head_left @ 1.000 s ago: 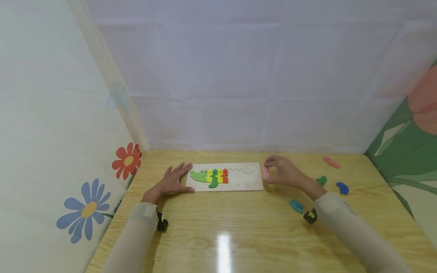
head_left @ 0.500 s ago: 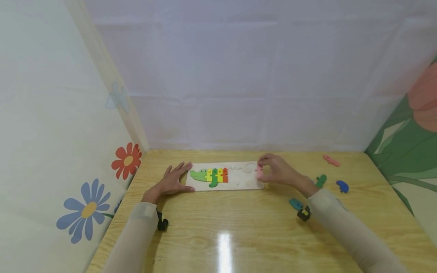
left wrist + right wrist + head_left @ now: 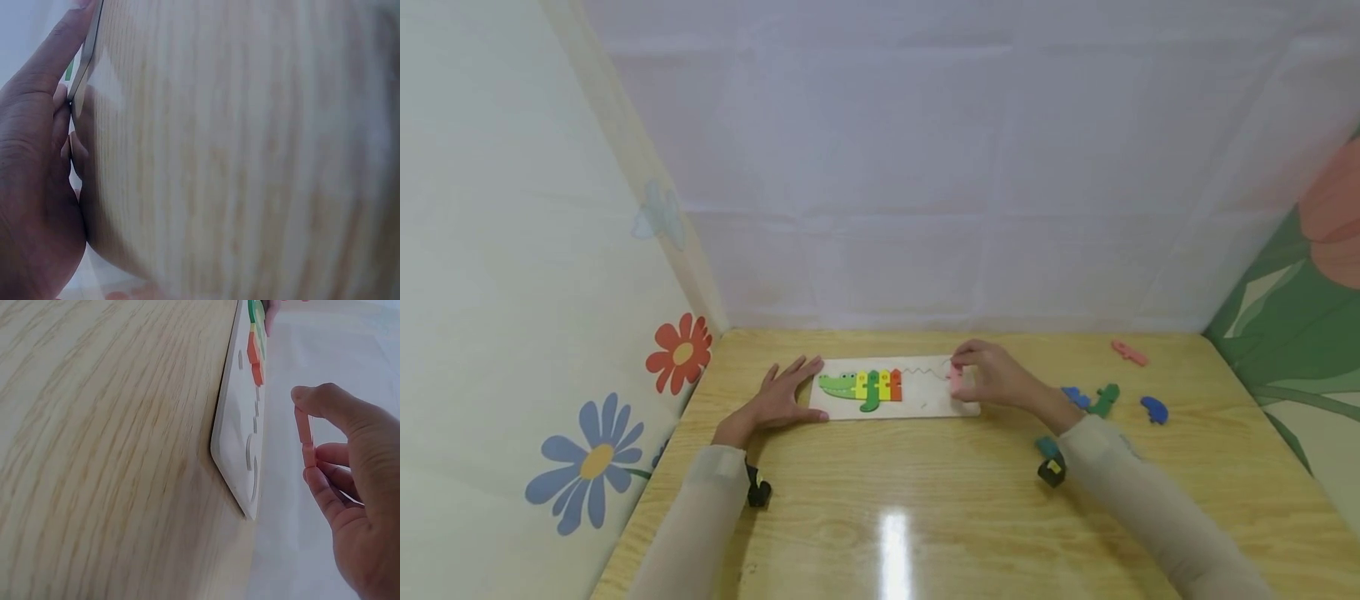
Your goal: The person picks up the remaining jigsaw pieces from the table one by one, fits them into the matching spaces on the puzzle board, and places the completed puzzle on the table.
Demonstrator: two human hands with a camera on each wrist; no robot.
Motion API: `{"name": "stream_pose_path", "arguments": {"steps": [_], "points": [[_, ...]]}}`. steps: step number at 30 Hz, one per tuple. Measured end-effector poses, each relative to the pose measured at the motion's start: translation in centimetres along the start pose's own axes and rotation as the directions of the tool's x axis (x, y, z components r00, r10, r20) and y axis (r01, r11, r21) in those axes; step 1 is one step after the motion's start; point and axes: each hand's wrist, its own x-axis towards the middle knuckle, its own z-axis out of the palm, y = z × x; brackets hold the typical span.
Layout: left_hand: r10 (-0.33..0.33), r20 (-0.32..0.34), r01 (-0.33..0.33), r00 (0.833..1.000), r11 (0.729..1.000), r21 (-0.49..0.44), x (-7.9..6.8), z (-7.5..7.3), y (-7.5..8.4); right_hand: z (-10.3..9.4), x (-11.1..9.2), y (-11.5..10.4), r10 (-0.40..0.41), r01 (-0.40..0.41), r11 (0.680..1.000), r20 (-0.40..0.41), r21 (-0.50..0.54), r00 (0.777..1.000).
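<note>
Leftward from just off the right edge of the wooden puzzle board (image 3: 936,409), the right hand (image 3: 1003,382) has carried a pink puzzle piece (image 3: 956,380), which is now over the board's right end. Thumb and fingertips pinch the piece; the right wrist view shows it raised, apart from the board, so it appears close to the carved outline but not yet seated. Meanwhile the left hand (image 3: 778,398) stays spread at the board's left edge, its thumb at the near corner. Joined in a row from that end are a green crocodile head (image 3: 837,387) and yellow, green and orange body pieces. As the right forearm shifts, a blue piece (image 3: 1076,397) is uncovered beside a green piece (image 3: 1104,401). Toward the table's right edge lie a dark blue piece (image 3: 1154,409) and, farther back, a coral piece (image 3: 1129,352).
</note>
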Motion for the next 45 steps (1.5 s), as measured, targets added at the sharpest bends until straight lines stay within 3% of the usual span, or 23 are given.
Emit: {"name": "stream_pose_path", "arguments": {"steps": [29, 36, 45], "points": [[0.037, -0.011, -0.037, 0.999, 0.999, 0.008, 0.1, -0.1, 0.0, 2.2, 2.4, -1.2, 0.058, -0.059, 0.998, 0.046, 0.016, 0.997], [0.003, 0.007, -0.003, 1.000, 1.000, -0.007, -0.1, 0.1, 0.0, 3.0, 3.0, -1.2, 0.073, -0.075, 0.997, 0.080, 0.022, 0.994], [0.010, -0.009, -0.010, 1.000, 1.000, -0.003, -0.1, -0.2, 0.2, 3.9, 3.9, -1.5, 0.100, -0.103, 0.994, 0.094, 0.027, 0.991]]}}
